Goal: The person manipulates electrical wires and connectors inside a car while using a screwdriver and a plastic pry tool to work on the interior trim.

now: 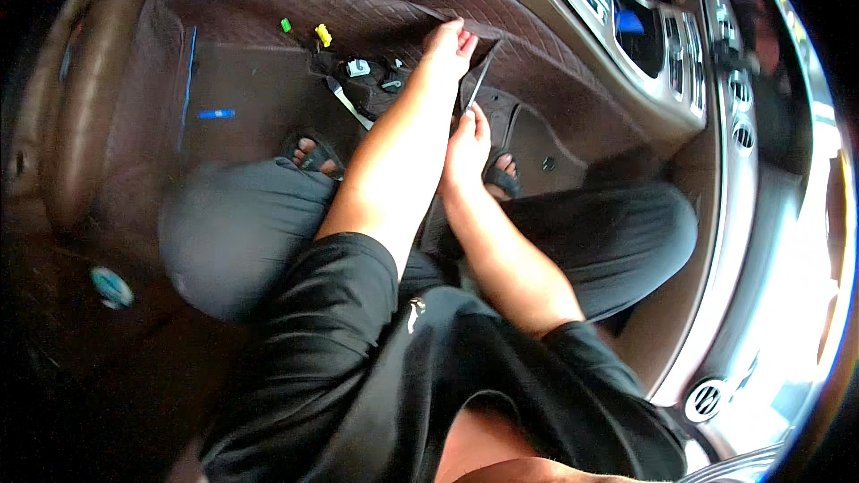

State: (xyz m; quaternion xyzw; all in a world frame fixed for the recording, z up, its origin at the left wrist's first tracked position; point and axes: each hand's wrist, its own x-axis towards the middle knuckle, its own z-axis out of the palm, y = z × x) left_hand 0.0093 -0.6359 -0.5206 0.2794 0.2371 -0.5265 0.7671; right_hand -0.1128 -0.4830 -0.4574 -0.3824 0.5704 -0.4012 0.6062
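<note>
My left hand (452,40) reaches far forward, its fingers closed on the raised edge of a dark brown quilted floor lining (559,58). Just below it, my right hand (467,136) pinches a thin, straight, silver-grey tool (481,79). The tool slants up and right beside a dark opening at the lifted lining edge. Its exact kind does not show, since the fingers cover its lower end. Left of my left forearm, a pale strap or belt end (349,105) lies over the floor.
Around the floor lie a white connector (358,68), a yellow connector (323,34), a small green piece (286,25) and a blue marker-like stick (216,114). My sandaled feet (503,177) rest near the lining. A curved car console (667,80) borders the right.
</note>
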